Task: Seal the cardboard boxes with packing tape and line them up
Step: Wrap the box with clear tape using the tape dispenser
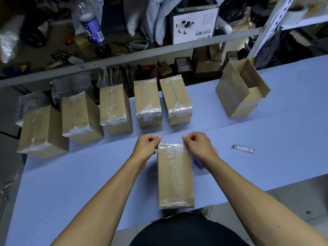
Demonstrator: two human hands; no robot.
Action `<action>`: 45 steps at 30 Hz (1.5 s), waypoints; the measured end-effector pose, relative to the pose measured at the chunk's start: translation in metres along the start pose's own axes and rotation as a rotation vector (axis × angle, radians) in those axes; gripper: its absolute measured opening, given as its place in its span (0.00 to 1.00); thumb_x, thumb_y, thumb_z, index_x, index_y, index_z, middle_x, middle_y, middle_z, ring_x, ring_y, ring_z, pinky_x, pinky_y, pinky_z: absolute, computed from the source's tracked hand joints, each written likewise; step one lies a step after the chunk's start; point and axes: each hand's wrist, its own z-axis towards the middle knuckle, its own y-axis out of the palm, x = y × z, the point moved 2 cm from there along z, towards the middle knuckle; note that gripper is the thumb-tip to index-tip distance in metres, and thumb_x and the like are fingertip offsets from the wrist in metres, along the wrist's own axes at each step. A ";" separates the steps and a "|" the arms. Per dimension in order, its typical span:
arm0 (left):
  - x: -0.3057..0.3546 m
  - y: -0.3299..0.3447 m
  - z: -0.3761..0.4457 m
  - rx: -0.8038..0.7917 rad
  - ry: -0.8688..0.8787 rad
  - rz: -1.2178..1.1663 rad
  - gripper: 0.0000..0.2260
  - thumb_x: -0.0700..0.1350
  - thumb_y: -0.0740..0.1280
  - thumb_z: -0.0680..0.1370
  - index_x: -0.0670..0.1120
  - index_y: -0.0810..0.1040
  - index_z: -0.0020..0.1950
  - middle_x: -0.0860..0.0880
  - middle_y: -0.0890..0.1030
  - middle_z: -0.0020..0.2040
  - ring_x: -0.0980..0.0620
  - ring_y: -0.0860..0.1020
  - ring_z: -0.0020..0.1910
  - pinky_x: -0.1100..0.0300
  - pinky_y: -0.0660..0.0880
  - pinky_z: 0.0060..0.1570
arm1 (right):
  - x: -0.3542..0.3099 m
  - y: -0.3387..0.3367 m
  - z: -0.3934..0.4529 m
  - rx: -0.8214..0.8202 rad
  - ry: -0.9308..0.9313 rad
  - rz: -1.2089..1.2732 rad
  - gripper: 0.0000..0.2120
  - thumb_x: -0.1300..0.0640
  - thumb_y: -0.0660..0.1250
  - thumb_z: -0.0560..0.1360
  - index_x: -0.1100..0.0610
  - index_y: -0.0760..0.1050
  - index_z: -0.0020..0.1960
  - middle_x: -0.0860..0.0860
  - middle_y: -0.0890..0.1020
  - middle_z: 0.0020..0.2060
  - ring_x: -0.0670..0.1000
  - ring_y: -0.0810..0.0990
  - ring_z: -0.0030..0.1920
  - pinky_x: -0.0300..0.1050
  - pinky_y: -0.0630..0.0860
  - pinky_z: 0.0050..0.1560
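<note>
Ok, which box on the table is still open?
The far-right box, apart from the taped row: its flaps stand up, showing the inside. Every other box is taped shut.

Upside-down print on white box (pixel 194 27), seemingly illegible

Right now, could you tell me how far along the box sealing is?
Done: five taped boxes stand in a row. In hand: left hand and right hand pinch tape across the sixth box. Left: the open box still needs closing and taping.
</note>
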 end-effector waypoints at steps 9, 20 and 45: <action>0.026 -0.004 -0.012 0.253 0.219 -0.119 0.06 0.49 0.72 0.76 0.48 0.80 0.46 0.54 0.83 0.41 0.55 0.80 0.42 0.61 0.76 0.44 | -0.029 0.002 -0.001 0.207 -0.249 0.165 0.11 0.50 0.70 0.76 0.53 0.79 0.37 0.45 0.82 0.34 0.46 0.79 0.39 0.47 0.75 0.44; 0.007 0.012 -0.039 0.575 0.241 -0.271 0.07 0.49 0.77 0.72 0.50 0.80 0.42 0.50 0.83 0.44 0.52 0.82 0.47 0.49 0.80 0.53 | -0.018 0.007 -0.011 0.245 -0.226 0.388 0.08 0.54 0.77 0.71 0.55 0.80 0.42 0.47 0.84 0.38 0.43 0.82 0.42 0.40 0.78 0.47; -0.021 0.020 -0.066 0.663 0.428 -0.114 0.11 0.31 0.69 0.74 0.44 0.68 0.41 0.49 0.71 0.43 0.60 0.73 0.41 0.70 0.72 0.42 | 0.000 0.021 -0.024 0.077 -0.324 0.369 0.11 0.68 0.71 0.72 0.62 0.71 0.35 0.52 0.79 0.42 0.47 0.78 0.44 0.38 0.74 0.41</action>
